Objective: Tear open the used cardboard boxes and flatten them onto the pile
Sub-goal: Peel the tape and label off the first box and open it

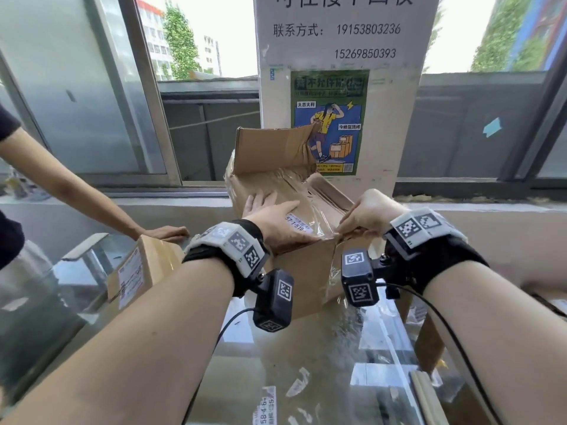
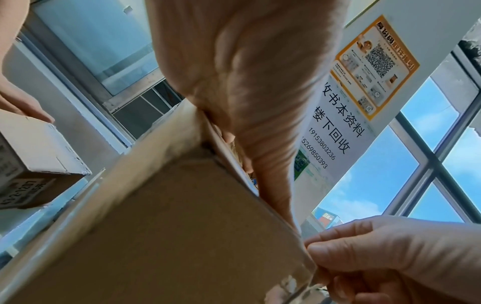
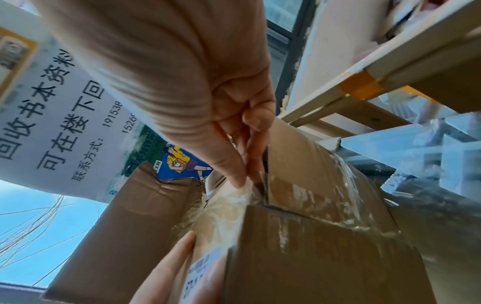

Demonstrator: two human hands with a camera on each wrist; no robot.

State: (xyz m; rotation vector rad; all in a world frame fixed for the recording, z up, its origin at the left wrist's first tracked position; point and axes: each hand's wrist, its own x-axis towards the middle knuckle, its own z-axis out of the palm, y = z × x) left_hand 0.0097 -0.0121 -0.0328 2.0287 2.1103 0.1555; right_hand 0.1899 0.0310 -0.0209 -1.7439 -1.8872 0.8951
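A pile of flattened cardboard [image 1: 322, 363] wrapped in glossy tape is lying under the forearms, in front of a concrete window ledge [image 1: 491, 210]. A white pillar [image 1: 340, 87] is standing between two windows [image 1: 92, 87], with buildings and trees showing outside.

The cardboard box [image 1: 306, 271] is sitting on the pile just before the pillar, its far flap [image 1: 273, 148] standing up, torn and creased. The left hand [image 1: 273, 219] is lying flat on the box's top with fingers spread and straight, pressing down beside a white shipping label [image 1: 299, 223]. The right hand [image 1: 365, 216] is curling at the box's near right corner, thumb and fingers pinching a strip of clear packing tape [image 3: 234, 197] at the seam; the wrist view is blurred there, so how much tape is lifting free is hard to tell.

To the left, another person's hand [image 1: 165, 233] is resting on a second box [image 1: 144, 268] bearing a printed label.

The box's label is reading "57-1-510". The white notice [image 1: 343, 29] on the pillar is showing Chinese text and the numbers 19153803236 and 15269850393. Below it a green poster [image 1: 334, 99] is showing a cartoon figure carrying boxes. The left wrist view is also catching an orange poster [image 2: 374, 63] with a QR code higher on the pillar.
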